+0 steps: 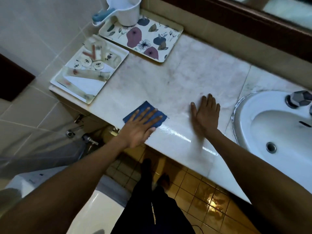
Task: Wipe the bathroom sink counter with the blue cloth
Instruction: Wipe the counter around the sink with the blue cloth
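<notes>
A folded blue cloth (142, 110) lies flat on the pale marble counter (177, 78) near its front edge. My left hand (140, 127) presses down on the cloth with the fingers spread over it. To the right, my right hand (206, 115) rests flat on the bare counter, fingers together, holding nothing. A wet sheen shows on the counter's front edge between my two hands. The white sink (249, 114) is set into the counter at the far right.
A floral tray (170, 39) with a white jug (128, 10) stands at the back left. A white tray (81, 85) of small toiletries sits on the counter's left end. A tap (298, 98) rises behind the sink. Below are a toilet (94, 208) and yellow floor tiles.
</notes>
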Motion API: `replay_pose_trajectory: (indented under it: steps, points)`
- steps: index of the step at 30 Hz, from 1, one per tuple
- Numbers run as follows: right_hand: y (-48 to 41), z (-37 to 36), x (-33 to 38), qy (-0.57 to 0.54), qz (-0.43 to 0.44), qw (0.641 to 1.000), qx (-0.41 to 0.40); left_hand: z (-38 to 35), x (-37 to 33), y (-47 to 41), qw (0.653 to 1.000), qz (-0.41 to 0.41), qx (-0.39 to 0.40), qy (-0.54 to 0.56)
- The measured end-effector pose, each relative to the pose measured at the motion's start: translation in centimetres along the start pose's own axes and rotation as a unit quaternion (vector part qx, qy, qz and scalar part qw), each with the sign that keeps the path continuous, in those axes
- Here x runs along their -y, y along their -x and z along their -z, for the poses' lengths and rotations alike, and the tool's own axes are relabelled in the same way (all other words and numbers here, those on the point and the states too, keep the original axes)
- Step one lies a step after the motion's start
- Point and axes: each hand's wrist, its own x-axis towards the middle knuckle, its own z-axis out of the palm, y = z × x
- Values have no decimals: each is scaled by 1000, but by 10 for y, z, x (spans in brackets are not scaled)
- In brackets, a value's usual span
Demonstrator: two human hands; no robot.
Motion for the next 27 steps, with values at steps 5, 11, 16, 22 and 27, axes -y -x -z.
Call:
replay_pose_trajectory:
  steps: [5, 11, 16, 22, 27]
  points:
    - [-8, 8, 59, -7, 39, 999, 28, 18, 36, -22, 991, 116, 10, 60]
    - [0, -9, 102, -42, 124, 990, 47, 7, 45, 42, 994, 101, -14, 48]
    - [10, -26, 107, -72, 94, 992, 33, 11, 84, 34, 992, 121, -19, 42]
    - [11, -27, 109, -76, 80, 994, 13, 30, 100, -71, 972, 215, -22, 89]
    - [12, -25, 109, -78, 75, 994, 17, 27, 84, -58, 987, 142, -9, 73]
